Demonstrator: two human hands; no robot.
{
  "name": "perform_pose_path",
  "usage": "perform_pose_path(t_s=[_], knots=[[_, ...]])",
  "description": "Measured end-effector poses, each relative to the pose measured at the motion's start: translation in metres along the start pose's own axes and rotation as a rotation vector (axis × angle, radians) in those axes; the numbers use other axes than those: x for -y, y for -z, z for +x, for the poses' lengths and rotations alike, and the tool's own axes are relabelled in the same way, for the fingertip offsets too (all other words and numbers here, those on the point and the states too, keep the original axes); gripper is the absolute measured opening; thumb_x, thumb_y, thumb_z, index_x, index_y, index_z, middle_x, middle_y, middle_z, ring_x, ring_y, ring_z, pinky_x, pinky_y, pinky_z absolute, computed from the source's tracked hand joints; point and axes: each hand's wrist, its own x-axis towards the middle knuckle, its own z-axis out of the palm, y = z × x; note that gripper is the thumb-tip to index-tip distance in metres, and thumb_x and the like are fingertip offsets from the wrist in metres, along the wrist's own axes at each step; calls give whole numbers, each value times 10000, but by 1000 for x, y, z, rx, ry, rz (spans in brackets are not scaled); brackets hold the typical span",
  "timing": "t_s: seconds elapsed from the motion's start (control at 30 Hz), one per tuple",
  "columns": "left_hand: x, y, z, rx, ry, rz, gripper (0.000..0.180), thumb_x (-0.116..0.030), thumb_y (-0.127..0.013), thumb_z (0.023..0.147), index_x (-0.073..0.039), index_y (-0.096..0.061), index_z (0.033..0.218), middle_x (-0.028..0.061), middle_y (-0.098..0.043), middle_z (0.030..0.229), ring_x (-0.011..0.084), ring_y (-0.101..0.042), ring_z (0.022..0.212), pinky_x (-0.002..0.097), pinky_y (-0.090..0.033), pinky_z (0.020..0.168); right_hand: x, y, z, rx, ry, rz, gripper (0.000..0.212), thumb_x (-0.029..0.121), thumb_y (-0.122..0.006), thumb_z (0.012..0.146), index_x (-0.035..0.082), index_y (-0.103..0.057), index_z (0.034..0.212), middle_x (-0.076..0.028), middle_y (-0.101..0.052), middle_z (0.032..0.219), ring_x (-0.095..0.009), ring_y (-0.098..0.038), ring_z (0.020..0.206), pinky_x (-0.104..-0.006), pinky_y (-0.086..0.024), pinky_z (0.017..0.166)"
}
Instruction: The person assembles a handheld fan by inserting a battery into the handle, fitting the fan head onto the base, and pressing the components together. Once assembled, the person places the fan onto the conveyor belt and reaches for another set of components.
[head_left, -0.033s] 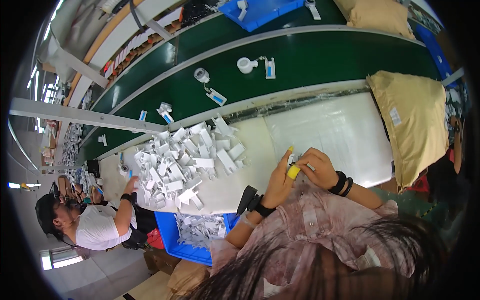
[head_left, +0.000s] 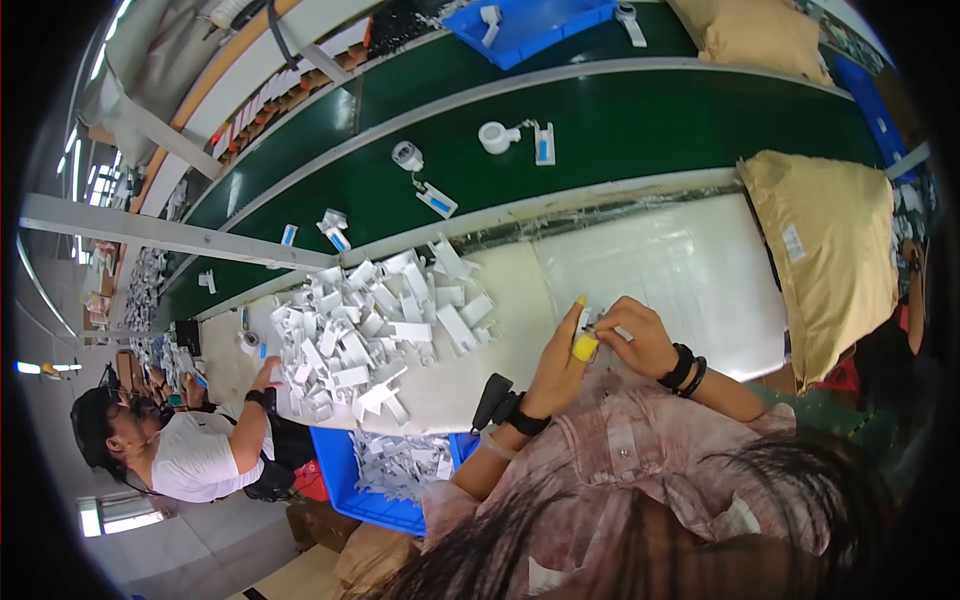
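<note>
In front of my chest, my left hand and my right hand are close together. Their fingers pinch around a small pale part, too small and covered to name. A yellow wrap or piece shows at the left hand's fingers, with another bit of yellow at a fingertip; I cannot tell whether the larger one is worn or held. To the left of my hands lies a heap of white plastic housings on the pale tabletop.
A blue bin of small white parts stands below the table edge. Beyond runs a green conveyor carrying white devices and a blue tray. A brown paper package lies right. A co-worker reaches toward the heap from the left.
The yellow piece at my left fingers has tilted slightly more upright. My hands stay together in nearly the same place, and the whole view has shifted a little.
</note>
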Motion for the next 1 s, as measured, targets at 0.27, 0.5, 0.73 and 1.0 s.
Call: perform_pose_path(t_s=[0.27,0.5,0.73,1.0], knots=[[126,186,149,-458,8,303,342,-80,-544,863,22,-573,1187,224,-622,1145,368,-587,1084,380,-462,931,-90,50,100,-155,-229,44,39,-25,-653,830,5,-651,855,-72,-618,821,-155,-608,748,-275,-493,694],[159,279,273,-938,430,939,475,-449,-693,753,-17,-689,951,212,-666,965,387,-647,939,443,-529,820,-192,92,179,-196,-347,-303,94,-25,-656,809,1,-637,898,-124,-610,851,-238,-630,742,-316,-506,663],[175,310,305,-807,536,934,468,-401,-758,628,-27,-695,902,195,-682,879,400,-658,886,463,-536,793,-177,50,141,-183,-85,-352,161,-31,-629,807,20,-645,959,-140,-641,945,-323,-613,872,-381,-495,776],[166,317,296,-859,360,625,238,-132,-703,670,38,-591,792,147,-648,786,352,-666,752,432,-537,698,-129,-6,49,194,-215,-36,92,36,-615,844,47,-629,934,-121,-639,889,-325,-616,821,-402,-503,717]])
